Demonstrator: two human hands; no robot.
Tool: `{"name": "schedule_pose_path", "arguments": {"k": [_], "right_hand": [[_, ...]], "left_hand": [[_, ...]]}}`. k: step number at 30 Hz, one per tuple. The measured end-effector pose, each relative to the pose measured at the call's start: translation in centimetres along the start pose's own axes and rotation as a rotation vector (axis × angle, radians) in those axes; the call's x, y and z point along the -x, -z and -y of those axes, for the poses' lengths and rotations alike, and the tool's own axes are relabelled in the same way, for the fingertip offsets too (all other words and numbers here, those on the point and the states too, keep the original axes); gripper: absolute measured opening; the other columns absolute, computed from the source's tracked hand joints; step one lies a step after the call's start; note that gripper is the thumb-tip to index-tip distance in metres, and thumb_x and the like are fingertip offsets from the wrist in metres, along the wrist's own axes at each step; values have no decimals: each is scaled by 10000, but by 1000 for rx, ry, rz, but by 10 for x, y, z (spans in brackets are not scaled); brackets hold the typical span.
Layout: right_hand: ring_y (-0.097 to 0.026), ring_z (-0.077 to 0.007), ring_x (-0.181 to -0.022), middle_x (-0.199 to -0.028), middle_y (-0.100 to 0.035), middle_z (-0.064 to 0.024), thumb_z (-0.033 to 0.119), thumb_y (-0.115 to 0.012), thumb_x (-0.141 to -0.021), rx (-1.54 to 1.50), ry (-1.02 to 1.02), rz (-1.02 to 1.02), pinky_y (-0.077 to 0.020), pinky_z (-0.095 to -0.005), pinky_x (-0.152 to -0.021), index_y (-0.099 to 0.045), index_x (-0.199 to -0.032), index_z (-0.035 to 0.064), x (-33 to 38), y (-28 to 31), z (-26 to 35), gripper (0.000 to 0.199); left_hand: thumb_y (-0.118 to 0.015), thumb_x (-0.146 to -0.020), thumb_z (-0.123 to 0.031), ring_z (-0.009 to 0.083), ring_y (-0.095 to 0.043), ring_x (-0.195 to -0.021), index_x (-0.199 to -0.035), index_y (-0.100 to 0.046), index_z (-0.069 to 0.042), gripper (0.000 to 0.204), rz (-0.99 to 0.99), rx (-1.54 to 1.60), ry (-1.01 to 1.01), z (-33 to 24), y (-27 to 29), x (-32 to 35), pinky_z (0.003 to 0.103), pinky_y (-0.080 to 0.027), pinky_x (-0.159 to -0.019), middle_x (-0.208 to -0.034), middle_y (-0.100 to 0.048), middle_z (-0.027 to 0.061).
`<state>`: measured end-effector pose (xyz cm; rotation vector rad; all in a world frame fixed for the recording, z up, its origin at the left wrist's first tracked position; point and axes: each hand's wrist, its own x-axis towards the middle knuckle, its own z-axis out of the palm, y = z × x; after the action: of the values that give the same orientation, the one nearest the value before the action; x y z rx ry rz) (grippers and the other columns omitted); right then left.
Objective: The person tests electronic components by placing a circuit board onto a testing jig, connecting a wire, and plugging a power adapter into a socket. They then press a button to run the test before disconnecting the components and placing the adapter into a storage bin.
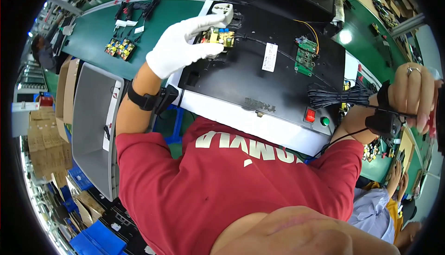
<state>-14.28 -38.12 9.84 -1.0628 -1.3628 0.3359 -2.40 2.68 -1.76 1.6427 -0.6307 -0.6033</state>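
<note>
My left hand, in a white glove, reaches over the left end of a black test fixture. Its fingers and thumb are spread on either side of a small circuit board with yellow and blue parts. The fingertips lie by a white power socket; whether they touch it or the board, I cannot tell. Far off to the right, my bare right hand wears a ring and has its fingers curled. Something reddish shows at its fingertips, too cut off by the rim to name.
A green board, a black cable bundle, a red rocker switch and a green button are on the fixture's right part. More circuit boards lie left on the green bench. A grey bin stands left; a co-worker is at lower right.
</note>
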Motion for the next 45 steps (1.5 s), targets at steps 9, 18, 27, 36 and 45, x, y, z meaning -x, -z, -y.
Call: {"name": "schedule_pose_path", "arguments": {"k": [9,18,27,36,45], "right_hand": [[-514,-51,-572,-877,-543,-88,38,-567,-879,212,91,-493,-512,-163,-460,-521,-1233,10,-18,-37,-25,358],[-489,-61,-570,-902,-527,-118,66,-426,-969,407,-328,-945,-463,-176,-481,-501,-1226,-52,-20,-33,-52,293],[-426,2,-515,-712,-563,28,150,-564,-920,551,-1076,-1012,-278,-167,-436,-634,-1025,45,-29,-6,-79,164],[-467,-12,-604,-769,-596,43,111,-565,-882,391,-1273,-992,-325,-163,-492,-663,-1002,46,15,12,-101,168],[-476,-23,-555,-777,-623,11,113,-576,-880,420,-1360,-989,-343,-174,-459,-655,-986,17,2,10,-100,163]], "left_hand": [[-762,-727,-1,221,-483,-1220,-1240,-606,-19,537,178,-207,-304,-3,14,-14,321,-408,-1015,-1326,-502,121],[-856,-661,-191,317,-506,-1253,-1225,-625,-65,622,97,-542,-421,-5,6,-16,361,-395,-1035,-1256,-600,174],[-866,-653,-175,324,-471,-1297,-1233,-629,-83,633,221,-470,-489,3,18,-29,403,-358,-1075,-1248,-616,140],[-880,-616,-204,354,-489,-1273,-1208,-646,-93,646,192,-480,-548,1,16,-35,418,-393,-1050,-1149,-678,92],[-875,-615,-189,296,-567,-1183,-1188,-652,-84,624,206,-504,-556,-2,13,-36,442,-322,-1120,-1125,-687,81]]}}
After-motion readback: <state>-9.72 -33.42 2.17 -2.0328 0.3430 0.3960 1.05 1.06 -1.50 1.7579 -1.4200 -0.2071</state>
